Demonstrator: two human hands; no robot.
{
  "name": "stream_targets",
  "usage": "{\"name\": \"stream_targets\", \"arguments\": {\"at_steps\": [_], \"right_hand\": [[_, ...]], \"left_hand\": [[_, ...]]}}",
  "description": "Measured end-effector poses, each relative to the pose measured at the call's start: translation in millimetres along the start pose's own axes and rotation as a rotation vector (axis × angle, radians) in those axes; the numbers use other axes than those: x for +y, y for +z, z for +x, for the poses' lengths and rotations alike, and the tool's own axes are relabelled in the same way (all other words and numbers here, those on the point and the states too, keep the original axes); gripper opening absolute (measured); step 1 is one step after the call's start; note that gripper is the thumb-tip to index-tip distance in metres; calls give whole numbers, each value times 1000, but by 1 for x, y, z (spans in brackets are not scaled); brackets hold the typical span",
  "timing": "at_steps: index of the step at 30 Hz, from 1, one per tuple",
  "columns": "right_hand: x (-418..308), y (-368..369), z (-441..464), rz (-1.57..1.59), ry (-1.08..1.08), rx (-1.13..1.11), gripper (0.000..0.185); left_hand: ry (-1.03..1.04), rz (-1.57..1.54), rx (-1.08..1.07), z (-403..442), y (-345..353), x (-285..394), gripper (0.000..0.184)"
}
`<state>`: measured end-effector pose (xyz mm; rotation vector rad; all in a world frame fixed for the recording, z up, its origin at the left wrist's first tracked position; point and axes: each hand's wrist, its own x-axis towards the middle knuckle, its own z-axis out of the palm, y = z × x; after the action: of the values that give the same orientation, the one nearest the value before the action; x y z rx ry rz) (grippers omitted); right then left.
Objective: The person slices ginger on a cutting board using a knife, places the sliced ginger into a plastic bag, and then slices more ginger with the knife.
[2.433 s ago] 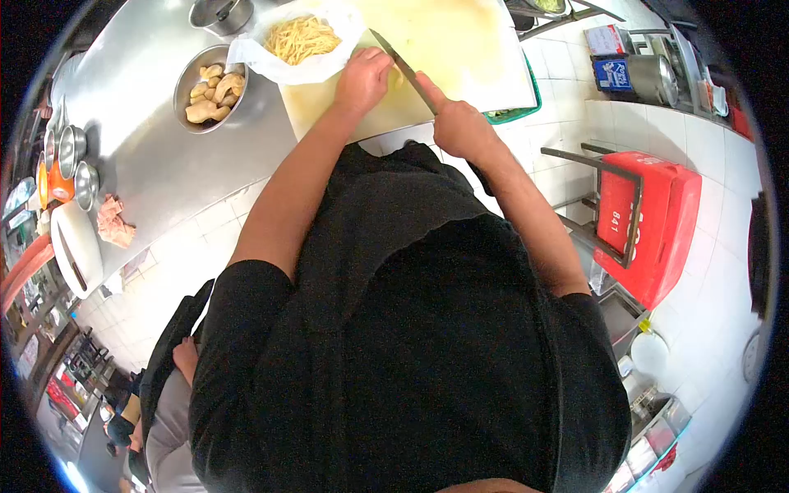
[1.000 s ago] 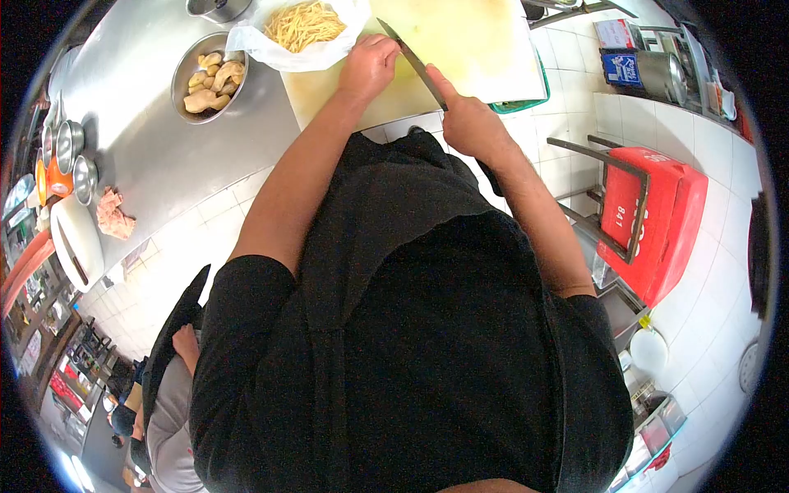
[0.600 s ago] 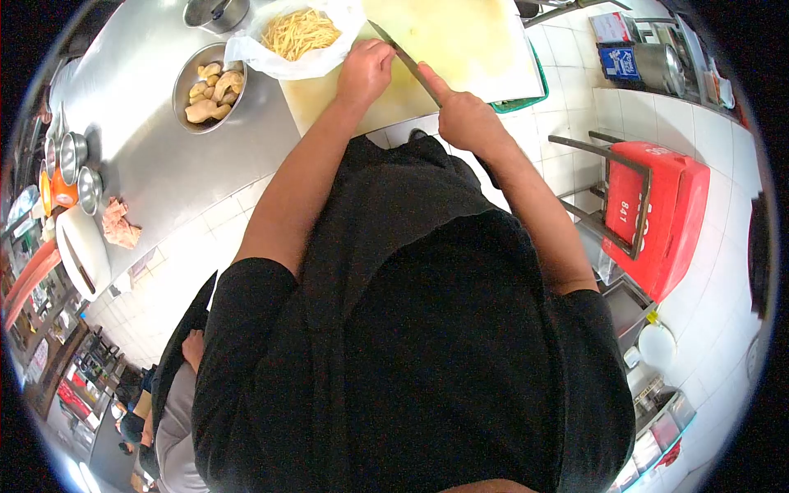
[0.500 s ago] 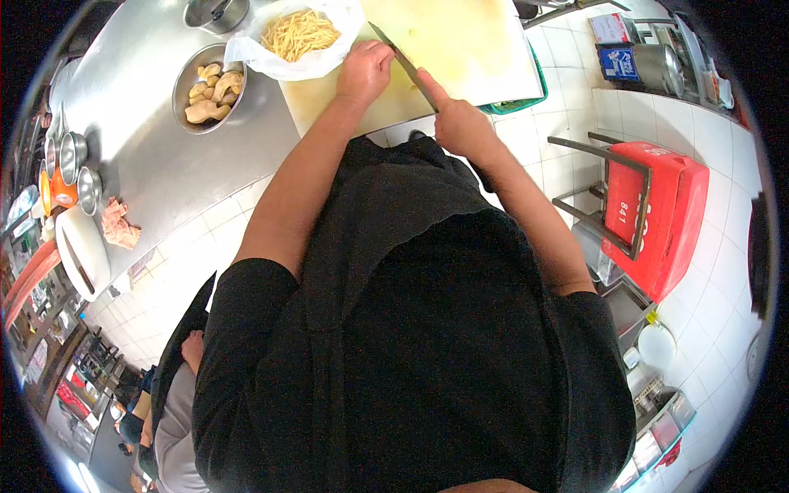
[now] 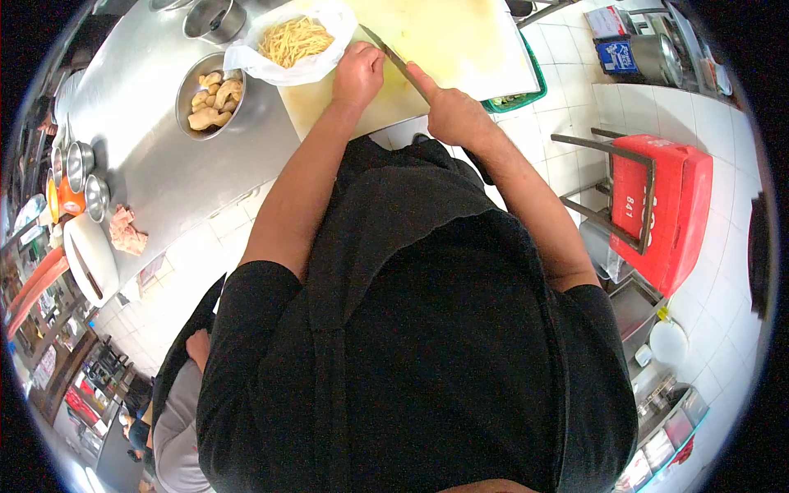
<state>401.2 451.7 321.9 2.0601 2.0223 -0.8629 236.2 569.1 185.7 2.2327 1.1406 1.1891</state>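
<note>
My right hand grips a kitchen knife, its index finger stretched along the top of the blade. The blade points up and left across the pale cutting board. My left hand lies curled on the board just left of the blade. Its fingertips are tucked in, and whatever they hold is hidden. Thin yellow ginger shreds fill a white plastic bag beyond my left hand. Farther left, a steel bowl holds several peeled ginger pieces.
A steel pot stands behind the bowl on the metal table. Small metal bowls and a pink cloth lie at left. A green basket sits by the board's right edge. A red box stands right; another person's hand shows lower left.
The whole view has shifted slightly. Both hands and the knife keep nearly the same pose on the board, and a little more of the green basket shows.
</note>
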Motion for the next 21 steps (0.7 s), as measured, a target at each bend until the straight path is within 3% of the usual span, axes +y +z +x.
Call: {"name": "stream_targets", "arguments": {"at_steps": [21], "right_hand": [[15,29,18,47,-31,104,102]], "left_hand": [[-5,6,-25,1,2,-2,1]]}}
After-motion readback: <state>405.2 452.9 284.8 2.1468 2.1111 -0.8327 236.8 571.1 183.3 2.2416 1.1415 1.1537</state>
